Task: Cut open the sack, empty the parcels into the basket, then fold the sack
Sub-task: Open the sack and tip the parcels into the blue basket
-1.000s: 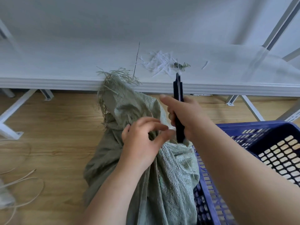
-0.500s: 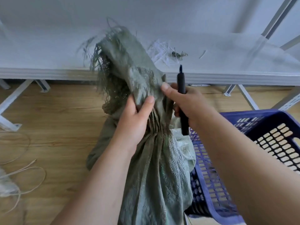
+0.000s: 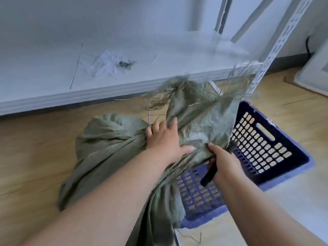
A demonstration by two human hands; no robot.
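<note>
A grey-green woven sack (image 3: 110,150) lies on the wooden floor, its frayed open mouth (image 3: 198,96) tipped over the near-left rim of a blue perforated basket (image 3: 262,144). My left hand (image 3: 163,139) grips the bunched neck of the sack. My right hand (image 3: 223,162) pinches the sack's lower edge with the thumb while its fingers hold a black cutter (image 3: 209,174), handle pointing down-left. No parcels show; the sack hides its contents.
A low white shelf board (image 3: 53,96) runs across the back with white plastic scraps and thread (image 3: 110,65) on it. A perforated white shelf post (image 3: 276,48) rises at the right, next to the basket. A white object (image 3: 316,71) stands on the floor at far right.
The sack's mouth has swung from upright in front of the shelf down to the right, over the basket. Both hands followed; the cutter now points down instead of up.
</note>
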